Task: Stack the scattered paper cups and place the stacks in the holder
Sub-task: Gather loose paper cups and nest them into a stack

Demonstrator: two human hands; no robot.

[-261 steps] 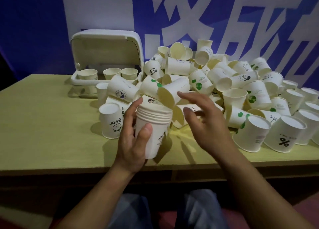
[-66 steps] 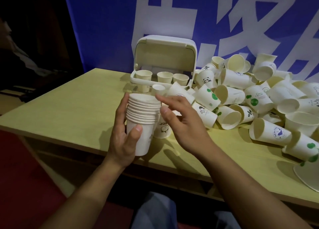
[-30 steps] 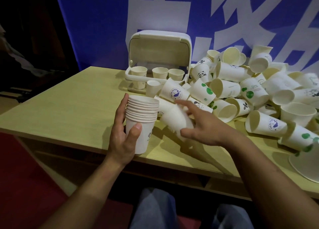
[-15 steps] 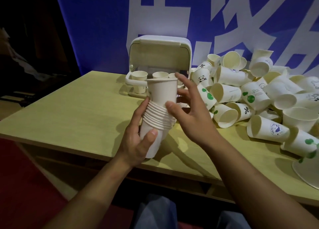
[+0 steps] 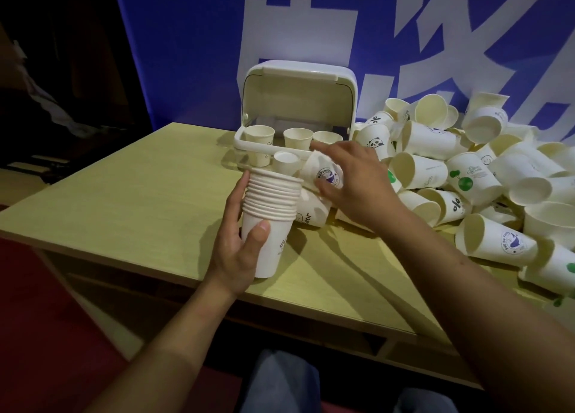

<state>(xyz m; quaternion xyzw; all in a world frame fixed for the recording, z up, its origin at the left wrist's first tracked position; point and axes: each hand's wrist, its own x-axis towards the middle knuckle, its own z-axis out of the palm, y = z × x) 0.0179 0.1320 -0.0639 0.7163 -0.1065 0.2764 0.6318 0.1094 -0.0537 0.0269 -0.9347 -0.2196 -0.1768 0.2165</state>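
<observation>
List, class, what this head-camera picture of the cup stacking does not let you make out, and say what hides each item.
- Right hand: its fingers lie across a logo cup; the grip underneath is hidden.
- Stack in the left hand: the inner cups' printing is hidden by nesting.
- Holder: its floor is hidden by its front rail and cups.
- Cup pile: cut off by the right edge.
</observation>
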